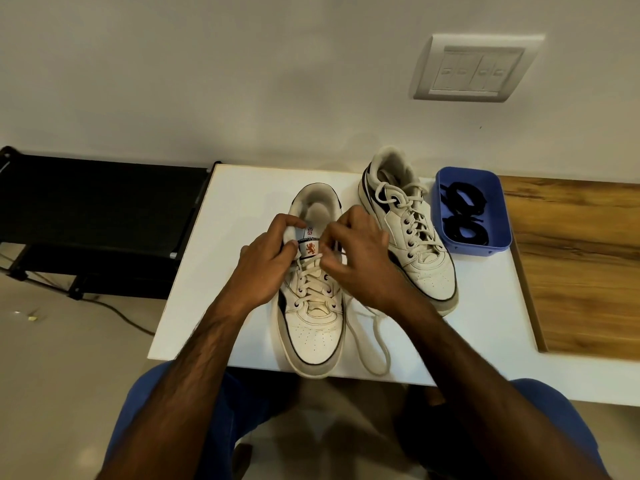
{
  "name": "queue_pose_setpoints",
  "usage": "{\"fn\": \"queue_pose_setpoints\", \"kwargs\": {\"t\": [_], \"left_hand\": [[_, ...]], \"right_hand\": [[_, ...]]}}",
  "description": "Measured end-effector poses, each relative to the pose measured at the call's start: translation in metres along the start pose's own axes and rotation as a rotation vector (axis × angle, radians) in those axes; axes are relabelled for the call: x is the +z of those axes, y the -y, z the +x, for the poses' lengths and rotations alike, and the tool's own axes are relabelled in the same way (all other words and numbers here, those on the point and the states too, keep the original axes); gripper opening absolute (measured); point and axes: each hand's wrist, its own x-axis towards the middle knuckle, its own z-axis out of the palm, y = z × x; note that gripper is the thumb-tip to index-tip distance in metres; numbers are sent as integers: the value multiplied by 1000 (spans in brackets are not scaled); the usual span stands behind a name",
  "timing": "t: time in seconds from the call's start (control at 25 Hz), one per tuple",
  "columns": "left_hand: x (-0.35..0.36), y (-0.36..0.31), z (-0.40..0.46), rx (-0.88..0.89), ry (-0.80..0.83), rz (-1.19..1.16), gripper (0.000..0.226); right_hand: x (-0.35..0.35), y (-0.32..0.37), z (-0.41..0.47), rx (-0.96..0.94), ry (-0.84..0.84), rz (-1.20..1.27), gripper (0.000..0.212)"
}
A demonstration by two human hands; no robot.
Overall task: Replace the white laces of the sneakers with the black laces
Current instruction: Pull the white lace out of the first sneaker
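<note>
- Centrally on the white tabletop (242, 209): near sneaker (313, 327), toe toward the wearer, heel toward the wall, toe slightly overhanging the front edge.
- Left hand (266, 261): fingers curled over the left side of the collar and tongue (310, 242), gripping the shoe there.
- Right hand (360, 252): fingers curled at the top eyelets on the right side, fingertips pinching the white lace (313, 284); exact contact point partly hidden behind the knuckles.
- White lace threaded through the lower eyelet rows; one free length (377, 344) trailing off the right side and lying in a loop on the tabletop beside the toe.
- Tongue label showing a small flag and an orange lion crest.
- Second sneaker (412, 230): farther back and to the right, angled, fully laced in white, untouched by either hand.
- Blue plastic tray (498, 216): just beside the second sneaker, to its right, partly on the wood-grain surface (581, 271).
- Black laces (464, 213): inside the blue tray, in two coiled bundles, one behind the other.
- Black rack (97, 209): left of the tabletop, against the wall.
- White switch plate (474, 69): on the wall above the tray.
- Blue trousers (166, 410): below the table edge, at both knees.
</note>
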Motion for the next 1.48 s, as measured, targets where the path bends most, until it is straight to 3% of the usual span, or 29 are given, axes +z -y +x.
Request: {"fn": "queue_pose_setpoints", "kwargs": {"t": [0.08,0.16,0.28,0.44,0.52,0.64,0.84,0.96,1.04,1.16,1.36,1.48], "left_hand": [[0,0,0,-4,2,-3,25],[0,0,-1,-11,2,-2,26],[0,-2,-2,-8,0,-23,24],[1,-4,-2,-11,-6,-21,22],[1,-4,-2,-16,-4,-26,23],[0,-5,-3,-29,0,-16,24],[-1,-7,-3,-29,18,-10,26],[-1,-5,-2,-29,25,-29,25],[-1,-3,-2,-23,20,-29,23],[-1,-1,-1,-24,14,-28,23],[-2,-2,0,-20,20,7,25],[-2,-2,0,-16,19,11,27]], "right_hand": [[-17,-8,0,110,-25,437,15],[-28,-14,-1,152,-126,596,18],[-18,-13,-5,111,-172,334,20],[8,0,-6,-122,-87,-257,16],[20,5,-6,-170,-85,-405,13],[20,3,-4,-156,-80,-330,9],[-9,-13,-3,79,-280,442,7],[-8,-11,-6,50,-270,281,10],[2,-5,-8,-40,-185,0,23],[19,4,-6,-152,-138,-372,19],[23,6,-4,-133,-105,-351,10],[11,1,-3,7,-175,-111,11]]}}
